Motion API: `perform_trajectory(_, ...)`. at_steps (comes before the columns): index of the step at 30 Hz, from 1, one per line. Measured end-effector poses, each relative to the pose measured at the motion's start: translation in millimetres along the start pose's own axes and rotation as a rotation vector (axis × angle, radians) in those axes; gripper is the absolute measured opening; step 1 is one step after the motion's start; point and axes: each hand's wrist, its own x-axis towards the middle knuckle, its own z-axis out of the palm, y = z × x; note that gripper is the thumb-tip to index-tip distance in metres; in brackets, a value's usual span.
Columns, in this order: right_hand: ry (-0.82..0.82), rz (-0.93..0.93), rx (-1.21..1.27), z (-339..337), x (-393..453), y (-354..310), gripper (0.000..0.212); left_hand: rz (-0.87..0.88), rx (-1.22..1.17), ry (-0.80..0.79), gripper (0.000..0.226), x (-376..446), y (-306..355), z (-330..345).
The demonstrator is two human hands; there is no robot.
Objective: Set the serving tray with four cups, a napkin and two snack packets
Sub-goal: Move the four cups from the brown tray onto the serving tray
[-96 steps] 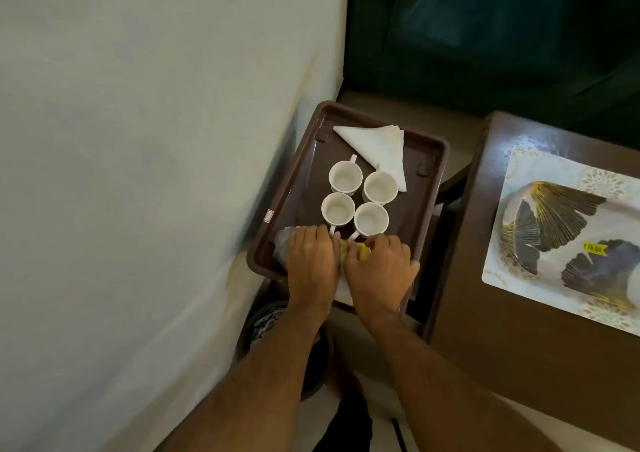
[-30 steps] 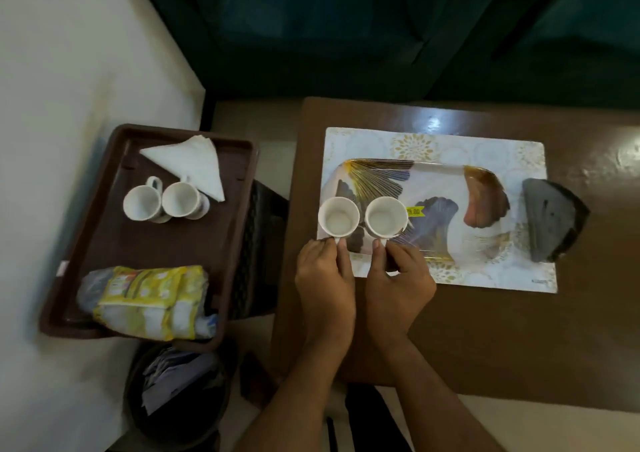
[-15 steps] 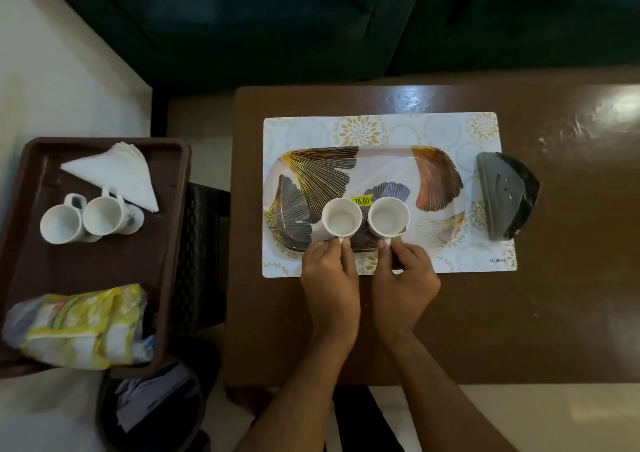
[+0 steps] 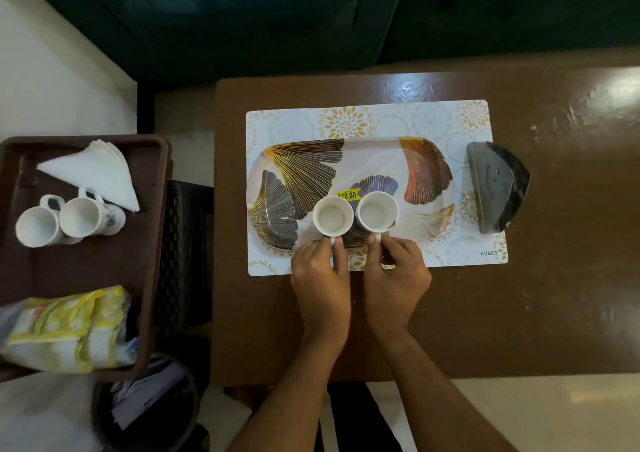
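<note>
The leaf-patterned serving tray [image 4: 374, 160] lies on a placemat on the brown table. My left hand [image 4: 320, 278] pinches the handle of a white cup [image 4: 332, 216] near the tray's front edge. My right hand [image 4: 394, 278] pinches the handle of a second white cup [image 4: 377, 211] right beside it. Whether the cups rest on the tray or hover just above it I cannot tell. On the brown crate tray [image 4: 152, 230] at left lie two more white cups [image 4: 69, 221], a folded white napkin [image 4: 93, 171] and yellow snack packets [image 4: 65, 330].
A dark wedge-shaped holder [image 4: 495, 186] stands on the placemat's [image 4: 450, 119] right edge. A dark bin [image 4: 145, 413] with papers sits on the floor at lower left. A dark sofa [image 4: 311, 18] runs behind the table [image 4: 536, 295].
Both hands left the packets in the brown tray and carried two cups over to the patterned tray. Over the last half second the cups barely shifted.
</note>
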Motion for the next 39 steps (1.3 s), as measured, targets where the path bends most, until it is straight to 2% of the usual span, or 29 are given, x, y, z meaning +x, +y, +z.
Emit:
perform_trajectory(14,-0.008,0.032,-0.009,-1.4,-2.9,0.3,0.012,-0.014,-0.008,-0.012,0.016,-1.0,0.3,1.4)
perform_trajectory(22,0.062,0.009,-0.083,-1.5,-10.9,-1.1,0.029,-0.067,-0.034,0.010,0.029,-6.1,-2.5,-7.7)
perform_trajectory(25,0.143,-0.063,-0.153,-1.8,-14.8,-6.6,0.033,-0.046,-0.038,0.039,0.031,-5.9,-8.8,-17.1)
perform_trajectory(28,0.152,-0.188,-0.152,1.2,-20.5,-19.0,0.034,-0.019,0.008,0.053,0.038,-0.8,-17.9,-32.0)
perform_trajectory(32,0.088,-0.361,-0.102,17.5,-35.4,-46.1,0.032,0.030,0.075,0.020,0.044,15.0,-41.3,-64.3)
perform_trajectory(39,-0.126,-0.481,-0.077,79.6,-66.1,-108.0,0.029,0.123,0.169,0.106,0.039,67.1,-103.3,-140.2)
